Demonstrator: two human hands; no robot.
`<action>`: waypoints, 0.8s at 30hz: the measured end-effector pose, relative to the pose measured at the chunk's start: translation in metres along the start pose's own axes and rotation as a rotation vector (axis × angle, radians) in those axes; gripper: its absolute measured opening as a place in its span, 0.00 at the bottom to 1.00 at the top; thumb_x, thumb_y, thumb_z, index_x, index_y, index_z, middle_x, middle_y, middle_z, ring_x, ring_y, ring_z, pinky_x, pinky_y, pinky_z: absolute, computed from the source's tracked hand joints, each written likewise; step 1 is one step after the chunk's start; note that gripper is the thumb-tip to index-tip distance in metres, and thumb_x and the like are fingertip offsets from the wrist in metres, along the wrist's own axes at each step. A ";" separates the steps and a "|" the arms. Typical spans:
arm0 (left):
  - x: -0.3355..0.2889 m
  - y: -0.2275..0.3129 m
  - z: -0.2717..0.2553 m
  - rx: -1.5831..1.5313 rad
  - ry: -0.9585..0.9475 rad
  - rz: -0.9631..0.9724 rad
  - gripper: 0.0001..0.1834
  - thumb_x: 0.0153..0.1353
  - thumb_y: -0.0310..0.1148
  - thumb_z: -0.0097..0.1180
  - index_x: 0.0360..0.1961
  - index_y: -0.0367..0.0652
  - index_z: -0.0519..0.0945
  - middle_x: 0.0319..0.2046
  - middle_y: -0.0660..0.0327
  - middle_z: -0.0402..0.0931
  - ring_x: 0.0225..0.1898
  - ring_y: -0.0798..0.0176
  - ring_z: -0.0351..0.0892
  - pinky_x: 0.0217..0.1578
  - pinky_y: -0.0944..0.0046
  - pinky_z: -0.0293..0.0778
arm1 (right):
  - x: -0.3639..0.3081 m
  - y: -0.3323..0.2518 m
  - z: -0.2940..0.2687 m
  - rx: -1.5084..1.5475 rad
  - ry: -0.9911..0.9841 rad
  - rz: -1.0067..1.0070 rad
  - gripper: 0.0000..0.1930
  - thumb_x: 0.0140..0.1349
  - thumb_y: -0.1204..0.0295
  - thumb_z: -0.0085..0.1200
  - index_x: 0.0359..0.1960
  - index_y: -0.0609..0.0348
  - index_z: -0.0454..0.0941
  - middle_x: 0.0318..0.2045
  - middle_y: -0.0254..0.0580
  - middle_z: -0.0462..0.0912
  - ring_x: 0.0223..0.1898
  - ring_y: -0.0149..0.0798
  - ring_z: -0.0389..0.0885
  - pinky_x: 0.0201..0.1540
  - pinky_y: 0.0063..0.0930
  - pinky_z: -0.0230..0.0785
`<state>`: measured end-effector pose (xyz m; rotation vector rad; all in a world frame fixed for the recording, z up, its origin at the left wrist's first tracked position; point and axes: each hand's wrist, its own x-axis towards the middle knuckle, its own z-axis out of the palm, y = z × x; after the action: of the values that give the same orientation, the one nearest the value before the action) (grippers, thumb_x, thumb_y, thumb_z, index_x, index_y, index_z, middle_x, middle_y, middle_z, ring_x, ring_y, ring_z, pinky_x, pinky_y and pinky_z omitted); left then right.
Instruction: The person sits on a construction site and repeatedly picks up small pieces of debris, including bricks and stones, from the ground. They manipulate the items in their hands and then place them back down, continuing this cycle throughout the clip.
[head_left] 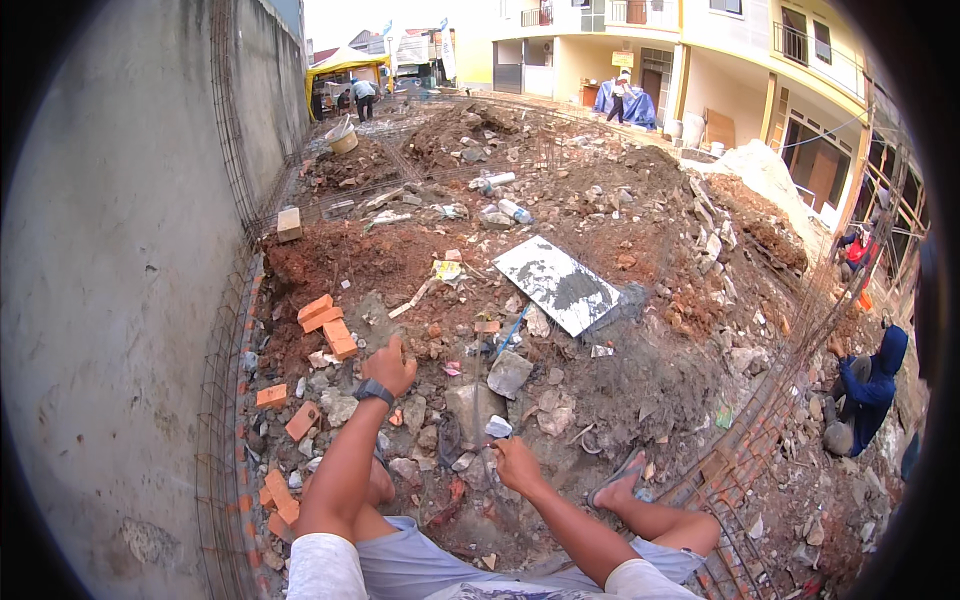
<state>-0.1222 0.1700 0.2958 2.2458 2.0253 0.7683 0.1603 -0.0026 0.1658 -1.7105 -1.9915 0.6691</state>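
My left hand [390, 368], with a dark watch [374, 391] on its wrist, is stretched out over the rubble. Its fingers look partly extended, with nothing visible in them. Just to its left lie loose orange bricks [340, 338]. My right hand [517, 465] is closed low in front of me, around a small dark piece mostly hidden by the fingers. A pale grey, flat-looking piece [498, 427] shows right beyond that hand; whether they are joined is unclear. Grey stones [510, 374] lie between and beyond my hands.
A white board [556, 285] smeared with wet mortar lies ahead. Rebar cages run along the left wall [130, 250] and at right [740, 470]. More bricks [283, 490] lie at lower left. A person in dark blue [872, 385] crouches at right; others stand far off.
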 end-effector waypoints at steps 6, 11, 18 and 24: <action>-0.006 -0.040 -0.002 -0.024 -0.256 0.084 0.20 0.57 0.45 0.63 0.47 0.46 0.77 0.37 0.44 0.85 0.42 0.36 0.85 0.44 0.39 0.80 | -0.055 -0.070 -0.017 0.590 -0.362 -0.168 0.12 0.75 0.64 0.53 0.51 0.56 0.84 0.29 0.33 0.80 0.32 0.41 0.82 0.36 0.38 0.74; -0.007 -0.023 0.010 -0.030 -0.228 0.026 0.22 0.58 0.45 0.62 0.49 0.45 0.76 0.37 0.43 0.86 0.42 0.37 0.86 0.44 0.40 0.80 | -0.002 -0.030 -0.063 0.782 0.417 0.074 0.15 0.78 0.61 0.53 0.48 0.60 0.84 0.28 0.26 0.79 0.28 0.25 0.76 0.33 0.25 0.68; -0.008 -0.002 0.003 0.089 -0.169 0.105 0.28 0.59 0.48 0.60 0.57 0.44 0.75 0.34 0.47 0.86 0.39 0.39 0.87 0.41 0.41 0.80 | -0.014 -0.006 -0.044 0.197 -0.386 -0.191 0.13 0.75 0.63 0.55 0.43 0.62 0.80 0.30 0.43 0.83 0.31 0.40 0.82 0.35 0.38 0.71; -0.012 -0.037 0.017 0.030 -0.044 -0.138 0.23 0.57 0.48 0.62 0.48 0.45 0.77 0.32 0.47 0.86 0.37 0.39 0.86 0.40 0.40 0.78 | -0.004 -0.026 -0.081 1.000 0.006 0.051 0.11 0.72 0.65 0.57 0.44 0.60 0.82 0.33 0.46 0.85 0.32 0.44 0.83 0.37 0.37 0.72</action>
<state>-0.1511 0.1699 0.2640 2.0899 2.1577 0.6756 0.1899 -0.0032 0.2453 -1.1136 -1.2166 1.3647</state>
